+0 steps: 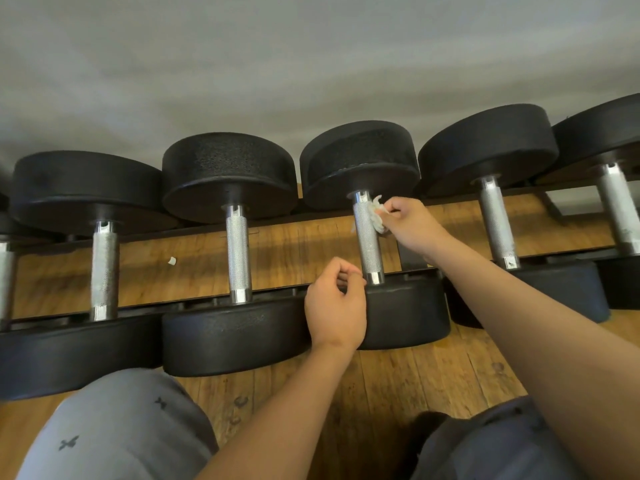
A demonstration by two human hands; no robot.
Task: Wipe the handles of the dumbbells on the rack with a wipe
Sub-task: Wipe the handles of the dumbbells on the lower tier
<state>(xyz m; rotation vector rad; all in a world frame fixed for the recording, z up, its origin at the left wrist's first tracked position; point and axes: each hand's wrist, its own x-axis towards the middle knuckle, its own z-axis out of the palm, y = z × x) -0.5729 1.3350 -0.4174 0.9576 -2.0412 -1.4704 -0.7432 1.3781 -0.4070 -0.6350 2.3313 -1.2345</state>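
1. Your right hand (pixel 408 225) pinches the wipe (pixel 378 218) against the right side of the handle (pixel 367 247), near the back rail of the rack (pixel 166 237).
2. Your left hand (pixel 336 306) is curled and holds nothing, beside the handle's front end.

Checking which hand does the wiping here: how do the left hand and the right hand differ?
The right hand pinches the wipe at the handle; the left hand holds nothing, its fingers curled. The right hand is by the handle's far end, the left hand by its near end. The right hand is to the right of the handle, the left hand to its left. Both are bare and close to the same handle.
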